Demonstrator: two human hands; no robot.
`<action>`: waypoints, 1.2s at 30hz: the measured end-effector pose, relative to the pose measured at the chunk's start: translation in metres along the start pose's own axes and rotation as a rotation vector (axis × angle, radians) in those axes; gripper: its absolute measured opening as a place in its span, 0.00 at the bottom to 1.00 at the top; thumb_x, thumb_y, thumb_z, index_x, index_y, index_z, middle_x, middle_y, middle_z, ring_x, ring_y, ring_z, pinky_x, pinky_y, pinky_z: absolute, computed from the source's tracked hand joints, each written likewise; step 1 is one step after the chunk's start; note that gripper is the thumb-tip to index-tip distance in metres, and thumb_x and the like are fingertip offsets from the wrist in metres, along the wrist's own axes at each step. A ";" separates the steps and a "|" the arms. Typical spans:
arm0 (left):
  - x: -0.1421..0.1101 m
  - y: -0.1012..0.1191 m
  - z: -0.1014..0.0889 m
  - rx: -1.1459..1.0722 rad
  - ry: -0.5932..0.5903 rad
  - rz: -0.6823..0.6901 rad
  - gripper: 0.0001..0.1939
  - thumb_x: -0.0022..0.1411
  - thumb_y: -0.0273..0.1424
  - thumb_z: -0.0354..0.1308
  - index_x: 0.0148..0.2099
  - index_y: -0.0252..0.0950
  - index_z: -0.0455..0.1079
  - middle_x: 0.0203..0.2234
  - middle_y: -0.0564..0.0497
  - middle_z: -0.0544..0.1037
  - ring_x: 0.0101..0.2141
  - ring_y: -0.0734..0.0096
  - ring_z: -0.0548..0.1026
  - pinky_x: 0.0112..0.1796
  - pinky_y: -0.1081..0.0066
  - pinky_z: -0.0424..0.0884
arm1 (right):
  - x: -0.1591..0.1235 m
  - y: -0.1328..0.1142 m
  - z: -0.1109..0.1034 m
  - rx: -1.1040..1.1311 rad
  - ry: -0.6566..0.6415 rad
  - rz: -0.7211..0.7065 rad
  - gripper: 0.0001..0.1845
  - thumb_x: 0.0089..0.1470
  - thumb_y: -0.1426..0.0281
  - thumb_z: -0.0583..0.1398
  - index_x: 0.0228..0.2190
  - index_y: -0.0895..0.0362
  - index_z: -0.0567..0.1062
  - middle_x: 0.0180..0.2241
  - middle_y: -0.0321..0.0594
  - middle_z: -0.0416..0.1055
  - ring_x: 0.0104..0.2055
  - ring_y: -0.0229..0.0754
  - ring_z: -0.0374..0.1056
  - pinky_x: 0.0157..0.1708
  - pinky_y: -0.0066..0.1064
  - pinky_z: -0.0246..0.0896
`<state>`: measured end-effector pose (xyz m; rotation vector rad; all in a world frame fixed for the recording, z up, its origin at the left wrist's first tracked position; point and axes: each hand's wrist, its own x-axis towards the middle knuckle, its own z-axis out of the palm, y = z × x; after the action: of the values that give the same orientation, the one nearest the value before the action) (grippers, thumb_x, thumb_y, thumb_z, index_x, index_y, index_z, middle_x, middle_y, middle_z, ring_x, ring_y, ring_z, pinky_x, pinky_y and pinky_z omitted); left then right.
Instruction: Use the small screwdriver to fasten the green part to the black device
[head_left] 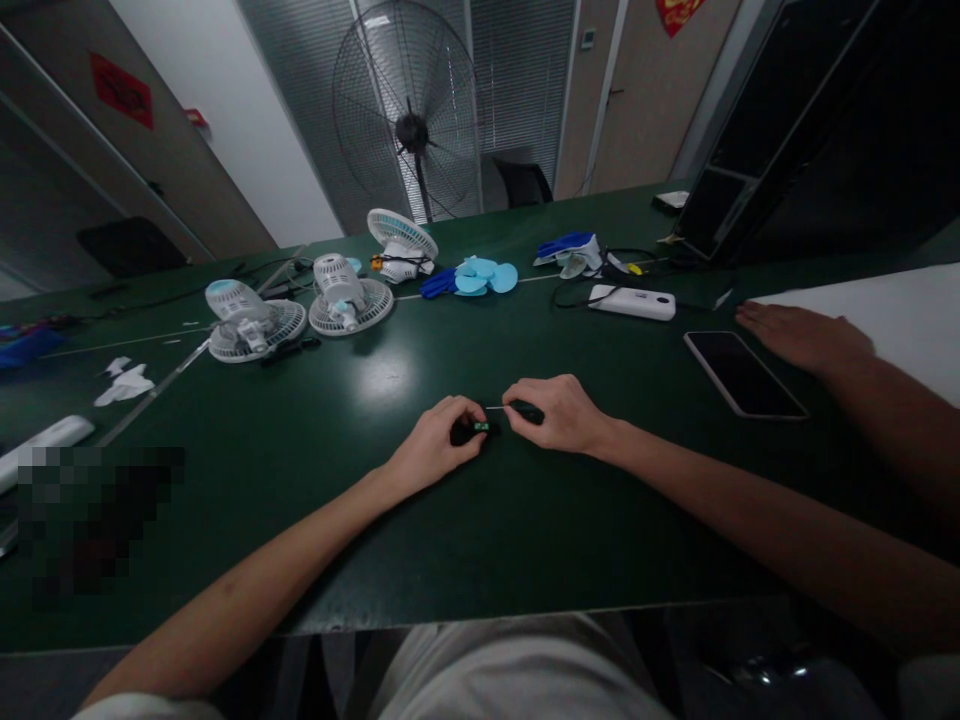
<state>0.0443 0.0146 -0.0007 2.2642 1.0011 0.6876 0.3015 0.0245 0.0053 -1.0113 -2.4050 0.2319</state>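
Observation:
My left hand (441, 440) is closed in a pinch on a small black piece with a green part (481, 427), just above or on the dark green table. My right hand (559, 412) pinches a thin, pale metal rod (495, 407) that points left toward that piece. Something dark shows within the curl of the right fingers; I cannot tell if it is a handle or shadow. The rod's tip is close to the left fingertips, and whether it touches the black piece is too small to tell.
On the green table (420, 560), several small white fans (349, 305) lie at the back left. Light-blue fan blades (484, 277), gloves (566, 250), a white power bank-like block (632, 302) and a phone (745, 375) are around. Another person's hand (806, 335) rests at right.

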 end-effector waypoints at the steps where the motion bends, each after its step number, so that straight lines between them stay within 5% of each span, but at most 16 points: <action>1: -0.001 -0.001 -0.001 0.002 0.006 -0.002 0.10 0.64 0.31 0.63 0.48 0.44 0.71 0.40 0.48 0.75 0.40 0.62 0.74 0.40 0.61 0.71 | -0.001 0.000 0.000 0.002 0.004 -0.001 0.11 0.63 0.66 0.57 0.41 0.57 0.78 0.36 0.40 0.77 0.31 0.39 0.69 0.32 0.30 0.57; 11: -0.005 -0.006 -0.014 0.106 -0.008 0.021 0.09 0.67 0.32 0.60 0.49 0.41 0.74 0.45 0.49 0.75 0.48 0.61 0.72 0.51 0.60 0.68 | -0.006 0.005 -0.005 -0.039 -0.041 -0.150 0.12 0.64 0.66 0.58 0.40 0.58 0.79 0.32 0.38 0.75 0.28 0.36 0.65 0.27 0.29 0.51; 28: -0.004 -0.008 -0.013 0.129 -0.013 0.048 0.09 0.68 0.34 0.61 0.49 0.41 0.75 0.46 0.49 0.74 0.48 0.61 0.72 0.51 0.60 0.68 | -0.007 0.002 -0.004 -0.157 -0.110 -0.237 0.12 0.65 0.67 0.57 0.42 0.58 0.79 0.31 0.38 0.74 0.27 0.35 0.62 0.27 0.29 0.50; 36: -0.002 -0.008 -0.012 0.131 -0.020 0.039 0.08 0.66 0.34 0.62 0.46 0.40 0.75 0.47 0.48 0.74 0.48 0.59 0.72 0.51 0.59 0.68 | 0.003 -0.007 0.007 -0.103 0.092 -0.199 0.15 0.69 0.66 0.55 0.47 0.59 0.78 0.36 0.41 0.76 0.31 0.37 0.67 0.29 0.29 0.54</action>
<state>0.0315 0.0210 0.0022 2.4044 1.0214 0.6313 0.2917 0.0219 0.0025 -0.8002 -2.4320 -0.0093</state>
